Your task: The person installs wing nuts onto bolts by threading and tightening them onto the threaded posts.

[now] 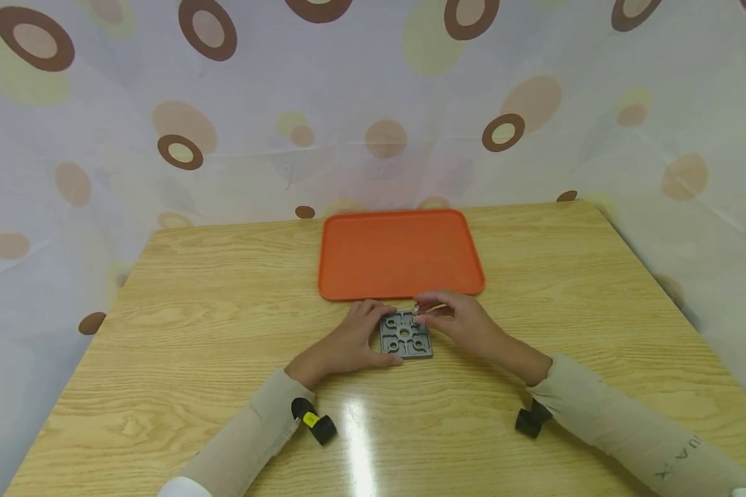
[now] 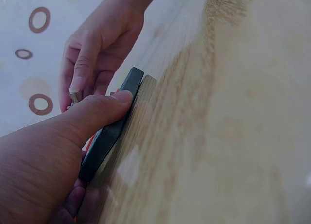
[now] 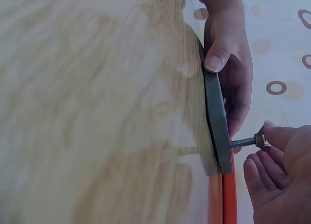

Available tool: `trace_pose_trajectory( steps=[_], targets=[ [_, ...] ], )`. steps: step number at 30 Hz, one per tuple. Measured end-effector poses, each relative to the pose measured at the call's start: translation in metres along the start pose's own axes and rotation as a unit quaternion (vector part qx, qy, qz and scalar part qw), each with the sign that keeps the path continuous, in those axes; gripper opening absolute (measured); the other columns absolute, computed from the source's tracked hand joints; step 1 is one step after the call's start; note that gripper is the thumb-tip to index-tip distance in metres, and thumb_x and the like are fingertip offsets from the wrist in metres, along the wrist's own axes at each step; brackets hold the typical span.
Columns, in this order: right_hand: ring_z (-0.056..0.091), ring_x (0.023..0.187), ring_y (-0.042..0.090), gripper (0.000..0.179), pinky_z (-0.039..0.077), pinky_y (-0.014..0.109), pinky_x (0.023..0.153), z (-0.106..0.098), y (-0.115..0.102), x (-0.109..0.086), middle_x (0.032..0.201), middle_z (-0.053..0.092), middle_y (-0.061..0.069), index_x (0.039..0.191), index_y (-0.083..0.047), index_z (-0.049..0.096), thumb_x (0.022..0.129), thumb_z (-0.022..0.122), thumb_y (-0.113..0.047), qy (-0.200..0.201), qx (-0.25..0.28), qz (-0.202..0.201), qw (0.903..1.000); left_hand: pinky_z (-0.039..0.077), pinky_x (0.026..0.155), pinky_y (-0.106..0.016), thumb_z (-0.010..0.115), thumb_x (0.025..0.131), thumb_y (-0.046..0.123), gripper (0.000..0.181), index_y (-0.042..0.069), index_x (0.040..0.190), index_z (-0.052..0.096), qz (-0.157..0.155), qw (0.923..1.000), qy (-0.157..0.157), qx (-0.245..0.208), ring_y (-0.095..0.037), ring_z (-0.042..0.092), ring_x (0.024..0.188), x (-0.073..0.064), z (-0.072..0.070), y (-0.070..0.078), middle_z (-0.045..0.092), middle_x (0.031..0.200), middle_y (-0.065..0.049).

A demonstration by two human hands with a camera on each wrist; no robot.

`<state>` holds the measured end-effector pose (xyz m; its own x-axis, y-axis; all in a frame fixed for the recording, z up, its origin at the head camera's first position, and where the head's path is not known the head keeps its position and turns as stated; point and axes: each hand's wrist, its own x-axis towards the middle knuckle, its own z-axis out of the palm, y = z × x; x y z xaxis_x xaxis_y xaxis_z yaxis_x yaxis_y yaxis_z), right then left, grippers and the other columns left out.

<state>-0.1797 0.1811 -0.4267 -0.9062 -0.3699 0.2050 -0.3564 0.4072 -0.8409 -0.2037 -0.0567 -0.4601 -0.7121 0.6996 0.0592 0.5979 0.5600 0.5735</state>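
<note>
A square grey metal plate with several round holes and raised ribs lies on the table. My left hand grips it from the left, thumb along the near edge and fingers at the far edge. From the plate's far right corner a silver threaded bolt stands up, as the right wrist view shows. At its free end is a brass-coloured wing nut, which my right hand pinches between thumb and fingers. The bolt's lower end is hidden by the plate.
An orange tray lies just beyond the plate on the wooden table. A patterned cloth hangs behind the table and along its sides. Black wrist cameras sit on both sleeves.
</note>
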Motion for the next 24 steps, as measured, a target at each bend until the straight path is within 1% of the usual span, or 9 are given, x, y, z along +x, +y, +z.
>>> trace_pose_trajectory(
  steps=[5, 9, 10, 13, 16, 17, 20, 24],
  targets=[
    [0.062, 0.096, 0.019, 0.032, 0.048, 0.034, 0.082, -0.002, 0.011, -0.001, 0.105, 0.065, 0.005, 0.112, 0.001, 0.063, 0.084, 0.069, -0.013, 0.008, -0.021, -0.003, 0.9998, 0.034, 0.095, -0.034, 0.067, 0.072, 0.062, 0.087, 0.016, 0.139, 0.037, 0.0, 1.0, 0.001, 0.003, -0.013, 0.03, 0.114, 0.001, 0.001, -0.001, 0.037, 0.127, 0.003],
    [0.062, 0.095, 0.016, 0.029, 0.048, 0.032, 0.082, -0.003, 0.012, -0.001, 0.102, 0.066, 0.002, 0.11, -0.001, 0.064, 0.085, 0.067, -0.015, 0.009, -0.024, -0.014, 0.9996, 0.035, 0.095, -0.035, 0.067, 0.072, 0.063, 0.088, 0.016, 0.139, 0.037, 0.001, 1.0, 0.001, 0.0, -0.014, 0.031, 0.113, 0.001, 0.0, -0.001, 0.037, 0.127, 0.002],
    [0.062, 0.095, 0.016, 0.028, 0.048, 0.032, 0.082, -0.004, 0.011, -0.002, 0.102, 0.066, 0.001, 0.11, -0.001, 0.064, 0.086, 0.067, -0.015, 0.01, -0.026, -0.018, 0.9995, 0.035, 0.095, -0.035, 0.067, 0.072, 0.063, 0.088, 0.015, 0.139, 0.036, 0.001, 1.0, 0.001, 0.0, -0.014, 0.031, 0.114, 0.001, 0.0, -0.001, 0.037, 0.127, 0.002],
    [0.062, 0.095, 0.02, 0.025, 0.048, 0.035, 0.083, -0.005, -0.005, -0.003, 0.101, 0.066, 0.007, 0.109, 0.002, 0.064, 0.087, 0.065, -0.01, 0.009, -0.025, -0.01, 0.9996, 0.034, 0.095, -0.035, 0.067, 0.072, 0.063, 0.088, 0.015, 0.139, 0.037, 0.003, 1.0, 0.003, -0.001, -0.014, 0.031, 0.114, 0.001, 0.0, -0.002, 0.037, 0.128, 0.002],
    [0.061, 0.095, 0.024, 0.024, 0.048, 0.037, 0.083, -0.006, -0.004, -0.003, 0.101, 0.065, 0.012, 0.109, 0.003, 0.064, 0.087, 0.064, -0.007, 0.013, -0.019, -0.005, 0.9997, 0.034, 0.094, -0.035, 0.066, 0.072, 0.064, 0.088, 0.015, 0.139, 0.037, 0.005, 1.0, 0.003, -0.003, -0.014, 0.031, 0.113, 0.002, 0.0, -0.003, 0.037, 0.128, 0.002],
    [0.061, 0.095, 0.025, 0.024, 0.048, 0.038, 0.083, -0.006, -0.004, -0.002, 0.101, 0.065, 0.012, 0.109, 0.003, 0.064, 0.087, 0.064, -0.006, 0.014, -0.018, -0.001, 0.9997, 0.035, 0.094, -0.035, 0.066, 0.072, 0.064, 0.088, 0.016, 0.139, 0.037, 0.006, 1.0, 0.004, -0.004, -0.013, 0.031, 0.112, 0.002, 0.001, -0.004, 0.037, 0.127, 0.003],
    [0.061, 0.094, 0.021, 0.023, 0.048, 0.033, 0.081, -0.004, 0.013, -0.001, 0.101, 0.066, 0.008, 0.108, -0.001, 0.065, 0.087, 0.065, -0.01, 0.021, -0.017, -0.014, 0.9995, 0.035, 0.093, -0.035, 0.066, 0.072, 0.064, 0.088, 0.016, 0.139, 0.037, 0.006, 1.0, 0.002, -0.007, -0.013, 0.031, 0.111, 0.002, 0.001, -0.004, 0.037, 0.127, 0.003],
    [0.062, 0.092, 0.018, 0.019, 0.049, 0.029, 0.079, -0.004, 0.015, -0.001, 0.099, 0.067, 0.004, 0.104, -0.005, 0.067, 0.087, 0.065, -0.011, 0.032, -0.024, -0.029, 0.9988, 0.034, 0.094, -0.035, 0.066, 0.072, 0.064, 0.088, 0.015, 0.139, 0.037, 0.007, 1.0, 0.003, -0.004, -0.014, 0.031, 0.113, 0.001, 0.0, -0.004, 0.037, 0.127, 0.002]
  ],
)
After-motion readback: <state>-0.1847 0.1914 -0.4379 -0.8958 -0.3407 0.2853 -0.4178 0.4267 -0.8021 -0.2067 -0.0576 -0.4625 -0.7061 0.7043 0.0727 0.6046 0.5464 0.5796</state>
